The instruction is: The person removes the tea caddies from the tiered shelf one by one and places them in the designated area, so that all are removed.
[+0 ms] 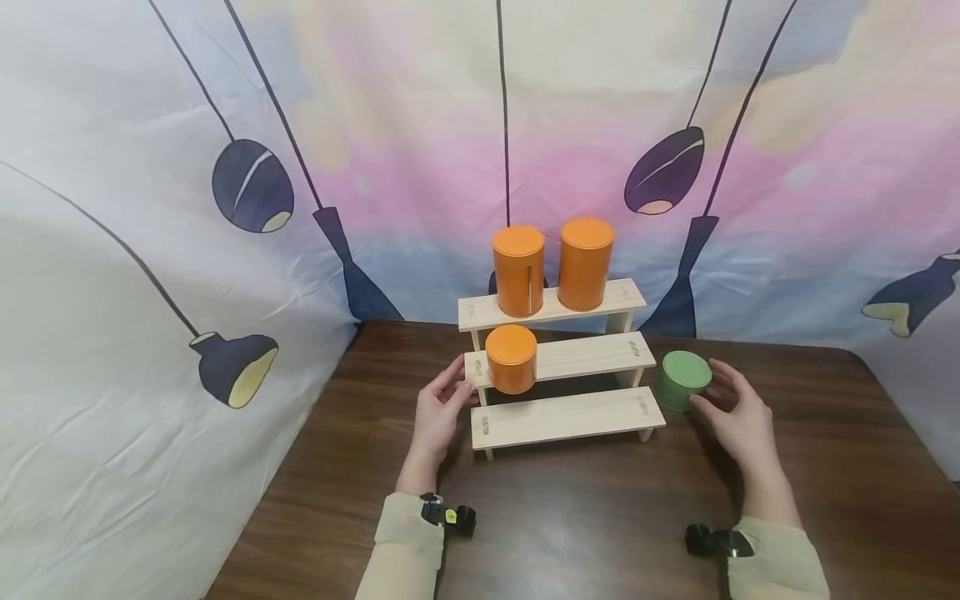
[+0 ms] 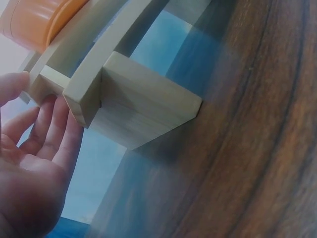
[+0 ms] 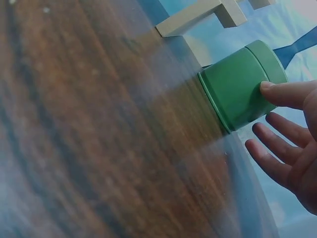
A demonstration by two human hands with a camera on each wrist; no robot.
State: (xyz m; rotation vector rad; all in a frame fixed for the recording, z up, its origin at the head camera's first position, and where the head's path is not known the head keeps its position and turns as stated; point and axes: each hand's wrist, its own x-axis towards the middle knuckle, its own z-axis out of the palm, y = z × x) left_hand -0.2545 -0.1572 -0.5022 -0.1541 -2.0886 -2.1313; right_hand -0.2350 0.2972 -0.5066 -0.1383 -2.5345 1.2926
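Note:
A three-tier wooden display shelf stands on the table. My left hand grips its left end at the middle tier; in the left wrist view the thumb lies by the board's edge, with the fingers curled under it. On that tier stands a short orange tin. Two tall orange tins, one on the left and one on the right, stand on the top tier. A short green tin rests upright on the table, right of the shelf. My right hand is beside it, thumb at the lid, other fingers loosely spread.
The dark wooden table extends in front of the shelf and to both sides. A cloth backdrop printed with hanging lamps rises behind the table and along its left side. Each wrist wears a strapped black camera.

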